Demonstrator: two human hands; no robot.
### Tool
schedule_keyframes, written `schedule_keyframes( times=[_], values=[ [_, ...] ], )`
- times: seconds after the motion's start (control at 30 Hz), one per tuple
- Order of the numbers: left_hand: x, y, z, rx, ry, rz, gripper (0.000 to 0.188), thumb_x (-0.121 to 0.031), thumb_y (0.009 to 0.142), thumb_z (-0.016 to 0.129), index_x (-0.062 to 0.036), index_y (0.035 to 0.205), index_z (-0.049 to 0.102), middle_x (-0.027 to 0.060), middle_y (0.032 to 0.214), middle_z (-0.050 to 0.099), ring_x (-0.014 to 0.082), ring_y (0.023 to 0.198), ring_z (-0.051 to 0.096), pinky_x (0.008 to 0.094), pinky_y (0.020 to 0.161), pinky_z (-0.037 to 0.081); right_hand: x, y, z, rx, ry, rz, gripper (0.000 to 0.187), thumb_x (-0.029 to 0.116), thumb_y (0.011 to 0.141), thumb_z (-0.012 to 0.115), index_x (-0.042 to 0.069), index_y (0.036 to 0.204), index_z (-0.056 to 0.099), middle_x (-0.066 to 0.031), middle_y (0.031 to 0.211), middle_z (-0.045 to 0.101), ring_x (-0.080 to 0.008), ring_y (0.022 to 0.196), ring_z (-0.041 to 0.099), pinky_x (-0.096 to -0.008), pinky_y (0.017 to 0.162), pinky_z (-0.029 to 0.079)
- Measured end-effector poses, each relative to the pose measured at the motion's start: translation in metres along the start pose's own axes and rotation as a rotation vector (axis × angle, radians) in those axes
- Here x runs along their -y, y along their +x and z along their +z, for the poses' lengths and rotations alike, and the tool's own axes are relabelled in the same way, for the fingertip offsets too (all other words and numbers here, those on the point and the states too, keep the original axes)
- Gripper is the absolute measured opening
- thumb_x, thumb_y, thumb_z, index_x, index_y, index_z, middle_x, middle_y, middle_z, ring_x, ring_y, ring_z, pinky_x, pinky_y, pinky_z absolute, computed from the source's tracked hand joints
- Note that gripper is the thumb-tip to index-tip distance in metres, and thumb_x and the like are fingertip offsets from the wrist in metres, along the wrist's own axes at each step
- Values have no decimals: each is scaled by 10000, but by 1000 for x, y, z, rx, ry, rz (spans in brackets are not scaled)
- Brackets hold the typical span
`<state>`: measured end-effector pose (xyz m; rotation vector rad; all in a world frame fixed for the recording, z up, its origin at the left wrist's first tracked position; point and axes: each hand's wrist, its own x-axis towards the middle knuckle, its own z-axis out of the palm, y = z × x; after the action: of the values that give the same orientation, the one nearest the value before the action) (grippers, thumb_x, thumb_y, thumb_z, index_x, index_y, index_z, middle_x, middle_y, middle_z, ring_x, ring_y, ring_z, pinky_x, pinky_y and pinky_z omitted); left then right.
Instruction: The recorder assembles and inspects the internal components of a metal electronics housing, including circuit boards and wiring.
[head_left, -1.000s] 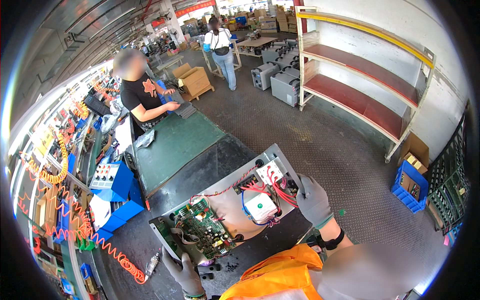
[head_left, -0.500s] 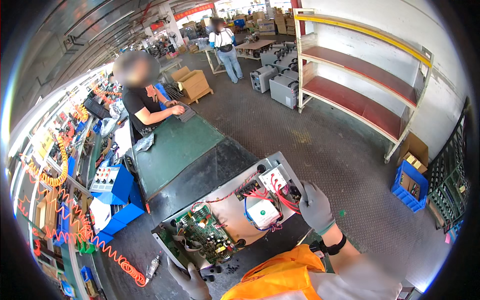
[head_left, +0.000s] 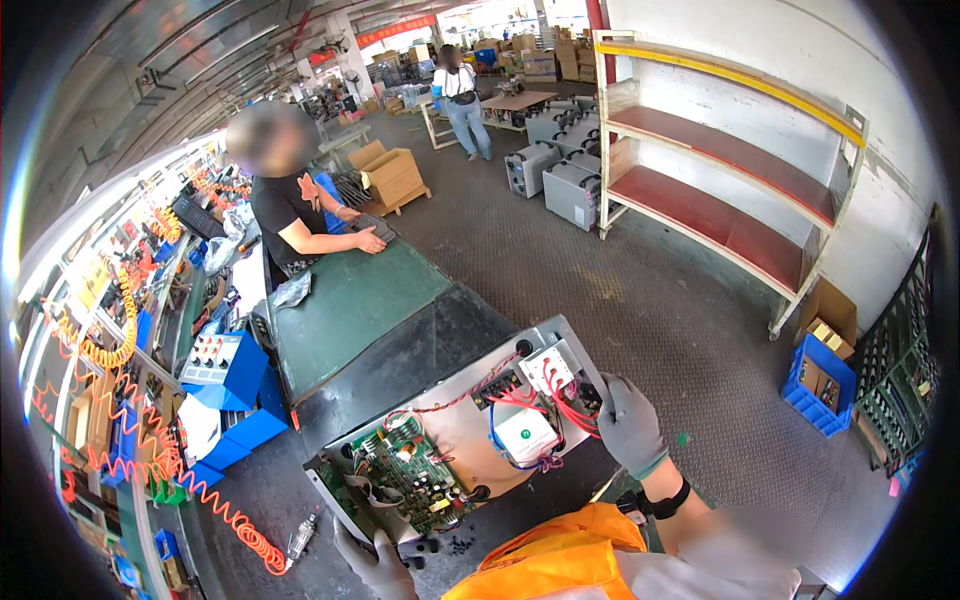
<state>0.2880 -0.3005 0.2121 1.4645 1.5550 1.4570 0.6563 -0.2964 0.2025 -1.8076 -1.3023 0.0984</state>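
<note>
At the near dark bench, gloved left hand and right hand grip opposite ends of an open metal chassis. Right: textured floor, red-shelved rack. Far: red banner with writing, illegible at this size.

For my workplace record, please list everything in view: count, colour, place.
metal case: 1, grey, between the hands
circuit board: at least 1, green, case's left
white block: 1, white, case's right half
wires: several, red, case's right end
bench: 1, black and green, centre
hand tool: 1, silver, on bench
coiled hoses: several, orange, left
control box: 1, blue and white, left
rack: 1, white and red, upper right
bin: 1, blue, right floor
cardboard boxes: several, brown, background and right
large cases: several, grey, floor beyond bench
coworkers: 2, black top, white top, background
small items: many, mixed colours, left
left hand: 1, grey glove, case's left corner
right hand: 1, grey glove, case's right end
</note>
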Motion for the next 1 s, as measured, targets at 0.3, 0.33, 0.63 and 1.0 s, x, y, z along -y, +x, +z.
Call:
schedule_keyframes(
  times=[0.3, 0.33, 0.63, 1.0],
  values=[
    [6, 2, -1, 8, -52, 37, 596, -46, 865, 597, 49, 1409, 373, 168, 1365, 482, 286, 1234, 476, 388, 1070, 372, -1, 2, 1, 19, -16, 6, 444, 31, 786, 558, 50, 1230, 552, -207, 1076, 618, -413, 966, 613, -470, 822, 516],
    [7, 2, 0, -1, -57, 36, 592, -33, 864, 589, 47, 1409, 374, 167, 1366, 482, 284, 1234, 477, 388, 1070, 371, 0, 2, 0, 18, -9, -5, 447, 29, 785, 557, 49, 1232, 552, -208, 1069, 618, -413, 962, 614, -472, 821, 515],
    [2, 0, -1, -23, 8, 35, 569, 0, 856, 570, 50, 1395, 394, 173, 1357, 494, 281, 1226, 485, 382, 1065, 376, 4, 2, -3, 2, -3, -29, 433, -1, 786, 539, 36, 1217, 558, -215, 1049, 620, -413, 929, 622, -457, 785, 516],
    [7, 1, -2, -33, 24, 26, 570, -6, 857, 591, 48, 1394, 407, 166, 1353, 503, 277, 1213, 499, 378, 1051, 391, 5, 2, -3, -20, 36, -33, 427, 11, 782, 560, 42, 1208, 572, -207, 1064, 623, -407, 952, 618, -457, 807, 519]
  ],
)
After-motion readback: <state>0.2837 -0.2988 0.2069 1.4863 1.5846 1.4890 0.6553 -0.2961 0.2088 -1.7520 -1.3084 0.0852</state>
